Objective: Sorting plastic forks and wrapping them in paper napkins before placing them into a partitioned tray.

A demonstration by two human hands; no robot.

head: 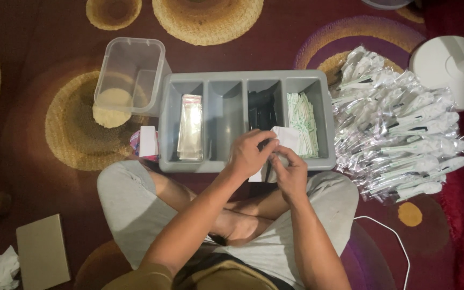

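Keep the left hand (pixel 249 153) pinching the napkin (pixel 285 137) and the right hand (pixel 291 174) gripping the dark utensil (pixel 268 169) squarely over the tray (pixel 243 164).

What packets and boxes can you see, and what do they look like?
Heap of clear shiny packets: on the carpet right of the grey tray, with white spoons inside.
Clear flat sleeves: tray's first slot.
Small green-and-white packets: last slot.
Small white box: left of the tray.
Flat tan box: bottom left.
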